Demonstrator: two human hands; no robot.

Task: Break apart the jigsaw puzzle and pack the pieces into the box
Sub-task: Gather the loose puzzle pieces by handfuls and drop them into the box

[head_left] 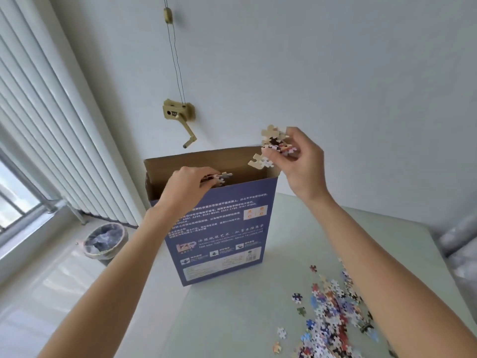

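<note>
A tall blue puzzle box (222, 233) stands upright on the pale table (232, 319), its brown top flap open. My left hand (185, 187) is at the box's open mouth, fingers pinched on a few puzzle pieces (222, 177). My right hand (302, 161) hovers above the box's right top corner, closed on a bunch of puzzle pieces (273, 146); some show their tan backs. A heap of loose colourful pieces (333, 313) lies on the table at the lower right, partly hidden by my right forearm.
A lined waste bin (105, 241) stands on the floor left of the table. White vertical blinds (44, 130) and a window fill the left side. A brass crank with cords (178, 115) is fixed to the wall behind the box.
</note>
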